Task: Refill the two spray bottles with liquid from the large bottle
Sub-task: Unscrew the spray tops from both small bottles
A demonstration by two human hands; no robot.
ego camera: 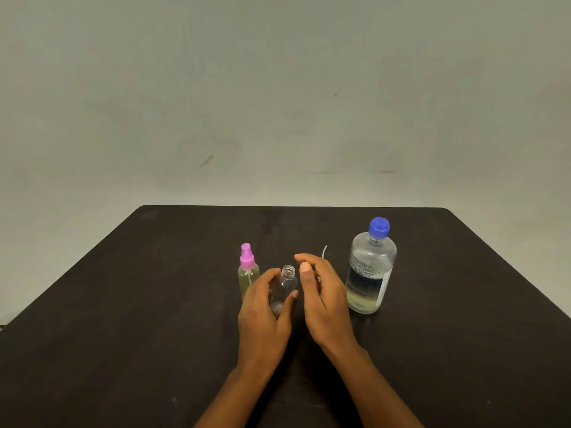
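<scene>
A small clear spray bottle stands uncapped on the dark table, its threaded neck bare; it looks nearly empty. My left hand grips its body. Just right of the neck, my right hand is curled round a spray head that is mostly hidden; only its thin white dip tube sticks up behind the fingers. A second spray bottle with a pink pump top and yellowish liquid stands to the left. The large clear bottle, blue cap on, stands at the right, with liquid low in it.
The table's far edge meets a plain grey wall. The table's left and right edges slant outward toward me. Both my forearms come in from the bottom middle.
</scene>
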